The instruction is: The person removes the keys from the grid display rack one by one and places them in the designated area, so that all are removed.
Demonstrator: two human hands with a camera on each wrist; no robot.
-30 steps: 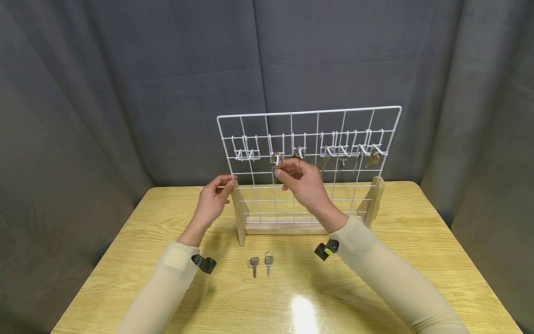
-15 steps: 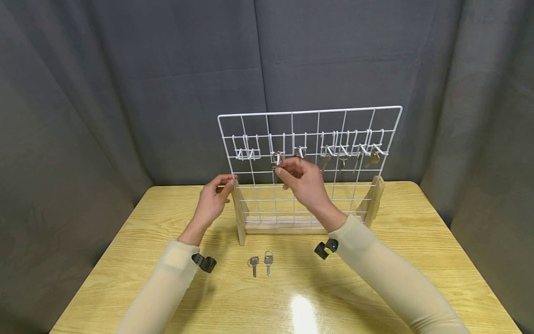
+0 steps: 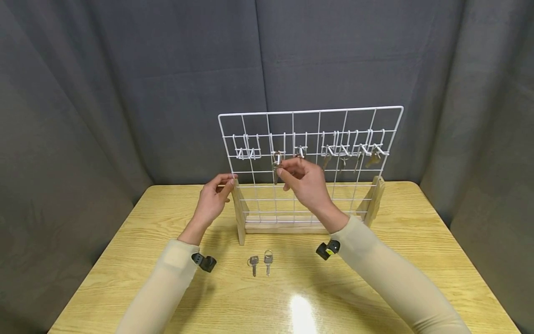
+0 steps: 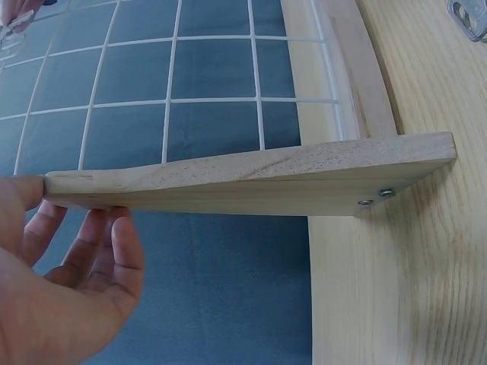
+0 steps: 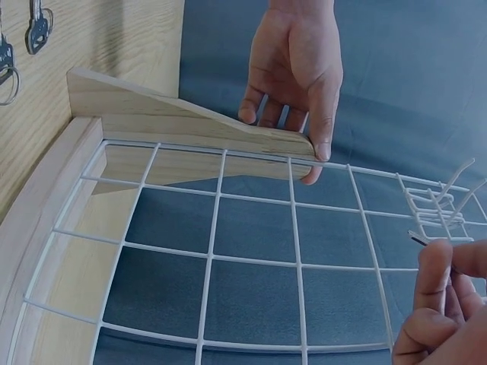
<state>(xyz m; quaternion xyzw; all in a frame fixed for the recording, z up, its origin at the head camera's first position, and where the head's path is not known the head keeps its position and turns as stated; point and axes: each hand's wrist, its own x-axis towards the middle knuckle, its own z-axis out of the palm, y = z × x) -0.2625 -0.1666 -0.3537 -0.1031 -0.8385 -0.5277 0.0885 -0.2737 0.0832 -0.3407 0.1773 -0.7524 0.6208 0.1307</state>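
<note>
My right hand (image 3: pixel 303 182) pinches a small metal key (image 3: pixel 275 177) between thumb and index finger, in front of the white wire grid (image 3: pixel 267 112). The key's ring (image 3: pixel 274 160) overlaps a white hook there. In the right wrist view only a dark tip of the key (image 5: pixel 417 238) shows past the fingers; the rest is hidden. On the left, my left hand (image 3: pixel 212 198) grips the top end of the grid's wooden side support (image 3: pixel 239 213), thumb on one face and fingers behind. The left wrist view has this support (image 4: pixel 251 179) running away from the fingertips.
Two keys with rings, a left one (image 3: pixel 253 265) and a right one (image 3: pixel 268 263), lie on the wooden table (image 3: pixel 158 241) before the stand. Several keys hang from hooks at the grid's right, one of them brass-coloured (image 3: pixel 373 159). Two bare hooks (image 3: pixel 246 153) are at its left.
The key's blade has come into view below my right fingertips, hanging beside them. Both hands have hardly moved, and the left stays on the support.
</note>
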